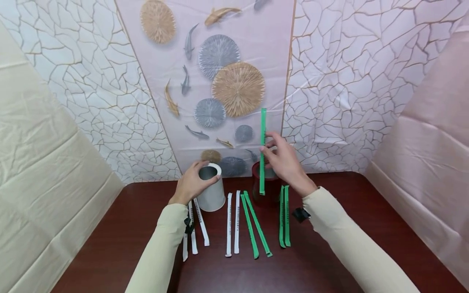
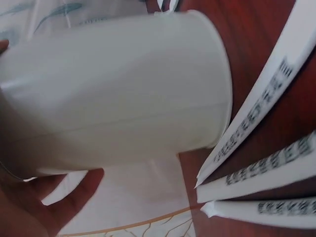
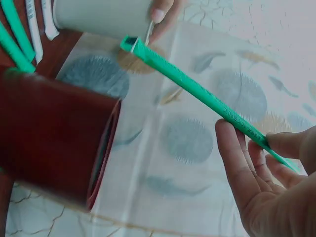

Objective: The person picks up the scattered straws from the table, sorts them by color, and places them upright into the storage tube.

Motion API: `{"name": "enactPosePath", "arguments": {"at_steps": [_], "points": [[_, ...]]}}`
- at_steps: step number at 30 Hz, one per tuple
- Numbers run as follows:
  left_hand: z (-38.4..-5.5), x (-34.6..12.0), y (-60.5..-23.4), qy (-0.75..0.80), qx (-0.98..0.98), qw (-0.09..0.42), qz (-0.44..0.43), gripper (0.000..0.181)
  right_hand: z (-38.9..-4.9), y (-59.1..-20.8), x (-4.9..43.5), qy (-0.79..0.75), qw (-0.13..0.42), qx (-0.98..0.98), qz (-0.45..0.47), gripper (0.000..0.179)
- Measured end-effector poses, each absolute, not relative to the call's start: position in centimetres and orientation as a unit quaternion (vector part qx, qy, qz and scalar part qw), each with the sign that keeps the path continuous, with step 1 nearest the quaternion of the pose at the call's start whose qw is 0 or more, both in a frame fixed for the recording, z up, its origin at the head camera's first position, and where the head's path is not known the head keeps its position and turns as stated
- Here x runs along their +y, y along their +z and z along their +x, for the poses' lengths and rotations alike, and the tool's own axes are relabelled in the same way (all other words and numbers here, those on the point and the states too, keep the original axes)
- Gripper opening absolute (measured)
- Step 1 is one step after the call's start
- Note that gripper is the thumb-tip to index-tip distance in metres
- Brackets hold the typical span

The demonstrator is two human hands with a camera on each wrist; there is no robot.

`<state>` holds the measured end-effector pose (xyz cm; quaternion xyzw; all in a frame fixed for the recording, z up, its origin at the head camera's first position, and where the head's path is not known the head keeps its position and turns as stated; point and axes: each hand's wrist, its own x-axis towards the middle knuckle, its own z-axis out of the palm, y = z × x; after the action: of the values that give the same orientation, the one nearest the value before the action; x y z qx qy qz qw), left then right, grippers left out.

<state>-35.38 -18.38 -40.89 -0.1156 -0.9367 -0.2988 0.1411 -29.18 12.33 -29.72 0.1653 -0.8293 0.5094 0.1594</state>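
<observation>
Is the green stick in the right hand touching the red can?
Apart. The right wrist view shows patterned backdrop between the green stick and the red can.

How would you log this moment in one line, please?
Left grip: holds pale can | right grip: pinches green stick, outside red can | table: white sticks, other green sticks

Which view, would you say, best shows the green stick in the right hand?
The right wrist view: the green stick appears large there, its printing and the pinching right hand close up. The head view shows it smaller, upright, overlapping the red can; the left wrist view lacks it.
</observation>
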Motion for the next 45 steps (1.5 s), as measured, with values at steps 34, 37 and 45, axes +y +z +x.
{"name": "enactPosePath", "arguments": {"at_steps": [34,37,45], "points": [[-36.9,-18.2,-41.5,-0.322,-0.917,0.163,-0.168,0.074,-34.4,-30.9,0.3,0.492,0.235,-0.776,0.317,0.024],[-36.9,-18.4,-41.7,-0.32,-0.918,0.163,-0.168,0.075,-34.9,-32.8,-0.4,0.459,0.194,-0.805,0.323,0.02],[-36.6,-18.7,-42.1,-0.317,-0.923,0.161,-0.145,0.064,-34.5,-36.5,-1.5,0.311,0.161,-0.871,0.345,0.03]]}}
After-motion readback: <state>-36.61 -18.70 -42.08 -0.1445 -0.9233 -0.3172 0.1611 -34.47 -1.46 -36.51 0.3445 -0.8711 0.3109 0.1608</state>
